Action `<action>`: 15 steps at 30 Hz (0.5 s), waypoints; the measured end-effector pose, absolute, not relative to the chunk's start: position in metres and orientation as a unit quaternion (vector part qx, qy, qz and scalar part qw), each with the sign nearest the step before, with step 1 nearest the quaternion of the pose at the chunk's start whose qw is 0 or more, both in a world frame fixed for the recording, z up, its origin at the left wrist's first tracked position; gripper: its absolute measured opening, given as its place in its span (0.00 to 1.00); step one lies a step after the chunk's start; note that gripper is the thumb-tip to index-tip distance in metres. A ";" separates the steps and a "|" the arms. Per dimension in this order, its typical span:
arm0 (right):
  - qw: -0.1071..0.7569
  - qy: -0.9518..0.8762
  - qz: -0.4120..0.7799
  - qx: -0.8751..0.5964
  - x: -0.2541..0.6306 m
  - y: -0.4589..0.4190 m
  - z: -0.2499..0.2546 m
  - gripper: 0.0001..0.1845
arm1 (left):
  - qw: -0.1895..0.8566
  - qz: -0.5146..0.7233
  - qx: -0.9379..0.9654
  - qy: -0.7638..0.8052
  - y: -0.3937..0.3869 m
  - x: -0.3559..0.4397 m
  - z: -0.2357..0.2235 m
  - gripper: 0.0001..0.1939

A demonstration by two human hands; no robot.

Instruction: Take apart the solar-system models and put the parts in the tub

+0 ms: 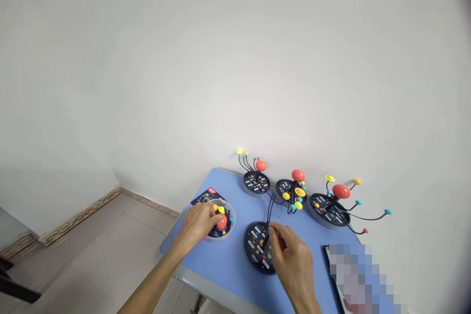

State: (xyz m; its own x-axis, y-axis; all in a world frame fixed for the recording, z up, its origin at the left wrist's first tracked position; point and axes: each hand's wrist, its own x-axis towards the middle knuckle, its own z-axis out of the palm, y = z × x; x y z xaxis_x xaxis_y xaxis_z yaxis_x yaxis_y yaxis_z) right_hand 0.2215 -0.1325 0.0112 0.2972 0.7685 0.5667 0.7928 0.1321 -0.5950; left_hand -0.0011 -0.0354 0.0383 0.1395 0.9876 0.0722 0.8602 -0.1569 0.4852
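My left hand [198,222] reaches into a clear round bowl [228,216] of coloured balls and black parts, its fingers curled among the pieces. What it holds is hidden. My right hand [290,255] pinches thin black wire arms [271,208] that rise from a black round base [254,248] lying on the blue table [231,265] in front of me.
Three assembled planet models stand along the wall: one at the back left [256,176], one in the middle [294,189], one at the right [336,203] with long arms spreading right. A printed sheet [206,195] lies under the bowl. A blurred flat object [353,274] lies at the right.
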 end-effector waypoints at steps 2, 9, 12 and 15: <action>0.474 -0.554 0.003 -0.685 0.244 -0.136 0.006 0.21 | 0.150 0.207 0.742 0.620 -0.044 0.003 0.040 0.18; 0.465 -0.549 0.113 -0.686 0.265 -0.129 -0.014 0.18 | 0.198 0.353 0.783 0.472 -0.090 0.065 0.011 0.10; 0.452 -0.571 0.142 -0.670 0.253 -0.126 -0.015 0.18 | 0.125 0.315 0.814 0.471 -0.097 0.093 -0.005 0.07; 0.417 -0.597 0.145 -0.670 0.244 -0.124 -0.012 0.19 | 0.067 0.290 0.828 0.475 -0.094 0.110 -0.015 0.07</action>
